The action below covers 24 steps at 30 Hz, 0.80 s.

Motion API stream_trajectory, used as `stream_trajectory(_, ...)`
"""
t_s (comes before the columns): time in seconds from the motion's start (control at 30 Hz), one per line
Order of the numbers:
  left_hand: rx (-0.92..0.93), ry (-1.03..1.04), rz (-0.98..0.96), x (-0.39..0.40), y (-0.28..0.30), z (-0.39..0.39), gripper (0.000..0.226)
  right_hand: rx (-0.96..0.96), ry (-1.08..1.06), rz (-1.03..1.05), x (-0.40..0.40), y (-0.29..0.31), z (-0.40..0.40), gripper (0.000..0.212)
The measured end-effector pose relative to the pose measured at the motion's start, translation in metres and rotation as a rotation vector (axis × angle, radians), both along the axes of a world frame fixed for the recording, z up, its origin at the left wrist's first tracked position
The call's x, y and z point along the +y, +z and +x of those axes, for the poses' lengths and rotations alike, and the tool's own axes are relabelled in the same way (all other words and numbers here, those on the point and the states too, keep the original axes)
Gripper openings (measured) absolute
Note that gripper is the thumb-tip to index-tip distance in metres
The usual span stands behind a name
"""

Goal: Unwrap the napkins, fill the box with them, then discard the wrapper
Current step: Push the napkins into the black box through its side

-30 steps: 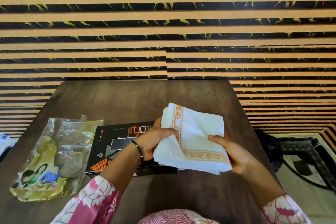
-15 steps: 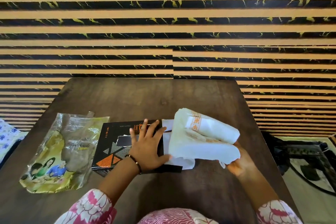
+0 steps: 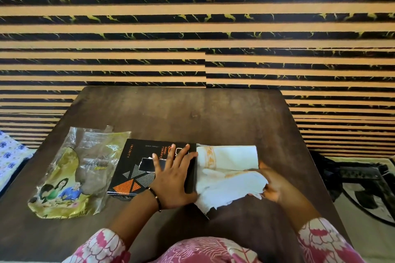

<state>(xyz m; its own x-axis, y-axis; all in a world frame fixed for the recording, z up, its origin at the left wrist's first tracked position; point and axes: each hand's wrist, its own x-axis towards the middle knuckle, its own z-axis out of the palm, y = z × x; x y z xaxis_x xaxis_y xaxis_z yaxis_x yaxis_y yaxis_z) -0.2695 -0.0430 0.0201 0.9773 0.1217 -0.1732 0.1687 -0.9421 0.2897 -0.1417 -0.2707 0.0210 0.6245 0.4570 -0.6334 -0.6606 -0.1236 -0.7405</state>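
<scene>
A dark wooden table (image 3: 213, 113) fills the middle of the view, seen from above by the person seated at its near edge, with a wall of tan and black stripes (image 3: 192, 28) behind its far edge. A black box (image 3: 132, 168) printed with orange and grey triangles lies flat on the table, left of centre. The left hand (image 3: 173, 179) rests palm down on the right part of the box, fingers spread and apart, closed on nothing; a dark beaded bracelet (image 3: 155, 197) circles its wrist. Just right of the box, touching its right end, is a bent stack of white napkins (image 3: 226, 168) with an orange patterned border. The right hand (image 3: 270, 186) grips the right side of the stack, fingers clamped around it, with loose napkin edges hanging toward the near side. The empty plastic wrapper (image 3: 74, 173), clear and yellow with a picture of people on it, lies flat on the table left of the box. Pink and white floral sleeves (image 3: 100, 245) show at the near edge.
</scene>
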Motion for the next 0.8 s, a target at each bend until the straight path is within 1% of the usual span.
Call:
stream_trajectory(0.07, -0.004, 0.009, -0.017, -0.001, 0.002, 0.0, 0.097, -0.017, 0.001, 0.002, 0.005, 0.003, 0.003, 0.039)
stream_trajectory(0.2, 0.001, -0.002, 0.009, -0.001, 0.004, 0.001, 0.088, 0.025, -0.058, -0.001, 0.009, -0.001, 0.003, 0.04)
stream_trajectory(0.3, 0.015, -0.046, 0.065, -0.002, 0.004, 0.0, 0.083, 0.054, -0.168, 0.009, 0.013, 0.0, -0.001, 0.04)
stream_trajectory(0.33, 0.021, -0.057, 0.08, -0.002, 0.003, 0.0, 0.082, 0.086, -0.213, 0.022, 0.012, -0.002, 0.0, 0.038)
stream_trajectory(0.47, 0.032, -0.052, 0.091, -0.002, 0.001, 0.0, 0.086, 0.319, -0.326, 0.148, 0.011, 0.003, -0.001, 0.027)
stream_trajectory(0.53, 0.026, -0.037, 0.076, -0.002, 0.001, 0.001, 0.088, 0.335, -0.337, 0.151, 0.014, 0.0, -0.003, 0.025)
stream_trajectory(0.6, 0.019, -0.024, 0.068, -0.002, 0.0, 0.001, 0.088, 0.29, -0.33, 0.139, 0.015, -0.011, -0.006, 0.029)
stream_trajectory(0.73, 0.012, -0.006, 0.028, -0.002, 0.002, 0.0, 0.088, 0.011, -0.191, 0.184, 0.006, -0.034, -0.022, 0.042)
stream_trajectory(0.8, -0.004, -0.011, -0.008, -0.001, 0.003, 0.001, 0.085, -0.007, -0.159, 0.249, 0.002, -0.037, -0.026, 0.07)
